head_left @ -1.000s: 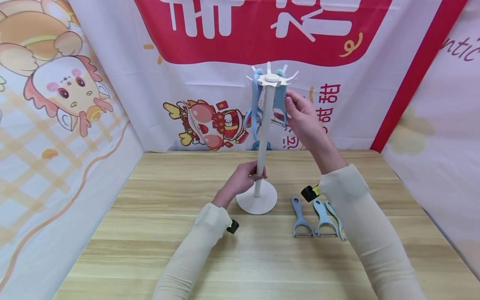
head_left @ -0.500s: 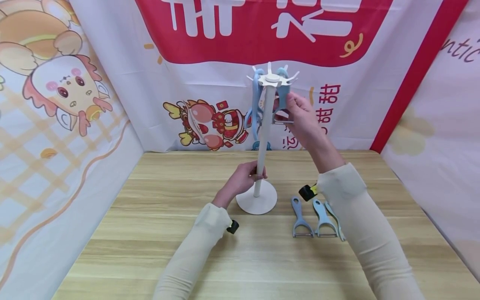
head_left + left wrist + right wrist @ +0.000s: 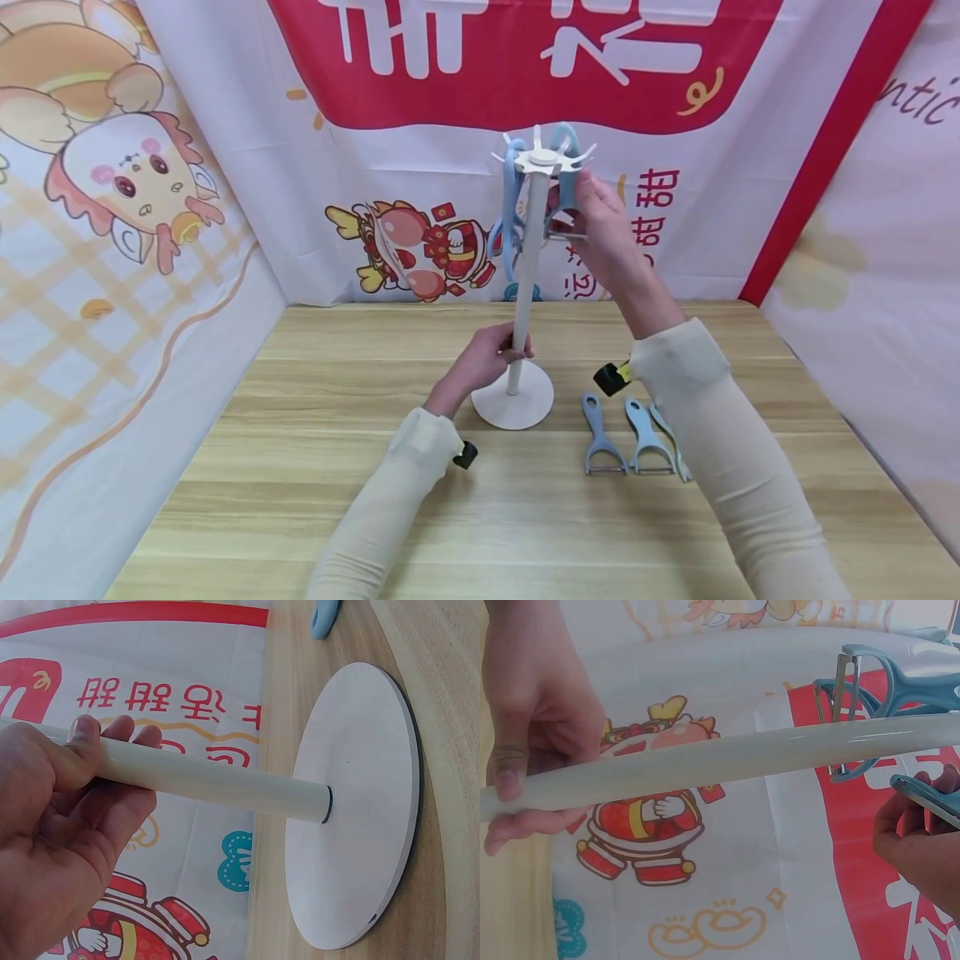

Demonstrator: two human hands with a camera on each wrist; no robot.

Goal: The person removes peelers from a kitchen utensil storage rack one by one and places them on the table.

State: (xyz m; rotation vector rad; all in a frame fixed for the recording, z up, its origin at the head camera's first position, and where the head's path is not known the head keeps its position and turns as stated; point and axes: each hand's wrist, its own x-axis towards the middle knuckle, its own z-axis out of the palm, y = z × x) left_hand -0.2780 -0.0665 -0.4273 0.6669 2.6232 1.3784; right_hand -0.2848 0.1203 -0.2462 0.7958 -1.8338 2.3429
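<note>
My left hand (image 3: 486, 357) grips the white pole of a hook stand (image 3: 528, 275) low down, above its round base; the left wrist view shows the thumb and fingers around the pole (image 3: 217, 780). Up at the stand's top right, my right hand (image 3: 606, 223) holds a light blue Y-shaped peeler (image 3: 567, 192) by its handle. The peeler's ring end rises above the hooks, its blade end pointing down. Further blue peelers (image 3: 512, 200) hang from hooks on the left side of the stand, and the right wrist view shows these hanging peelers (image 3: 922, 691) beyond the pole.
On the wooden table (image 3: 300, 500), right of the base, lie a grey-blue peeler (image 3: 597, 433), a light blue peeler (image 3: 645, 433) and another peeler (image 3: 671, 433) partly behind my right sleeve. A printed cloth backdrop (image 3: 450, 167) stands close behind the stand.
My right hand has moved slightly left and then up with the peeler, whose ring end now stands higher above the hooks. The left hand keeps its place on the pole.
</note>
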